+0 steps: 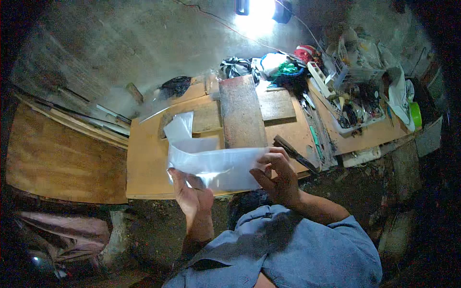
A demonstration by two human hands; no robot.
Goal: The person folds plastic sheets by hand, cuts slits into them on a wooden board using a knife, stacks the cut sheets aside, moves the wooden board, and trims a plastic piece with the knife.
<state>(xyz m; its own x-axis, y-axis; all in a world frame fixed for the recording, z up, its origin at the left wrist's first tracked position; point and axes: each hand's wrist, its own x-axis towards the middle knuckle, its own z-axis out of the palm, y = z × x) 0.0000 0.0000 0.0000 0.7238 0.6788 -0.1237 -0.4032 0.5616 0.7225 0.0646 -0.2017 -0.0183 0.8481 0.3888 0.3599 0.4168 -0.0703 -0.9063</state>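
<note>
A translucent plastic sheet (221, 165) is stretched between my hands above the front of the wooden table, its left end folded over and sticking up. My left hand (192, 194) pinches its lower left edge, with the thumb in front. At the right end, the bent fingers of my right hand (278, 177) grip the sheet. Behind the sheet a long worn board (242, 113) lies across flat wooden pieces, one to its left (206, 117) and one to its right (277, 106). A dark wooden stick (295, 153) rests just beyond my right hand.
A plastic tray (353, 127) of tools, a power strip (319, 79) and a green roll (415, 114) are on the right. Bags and cloths (283, 67) lie at the back under a bright lamp (259, 12). A brown panel (67, 153) stands left.
</note>
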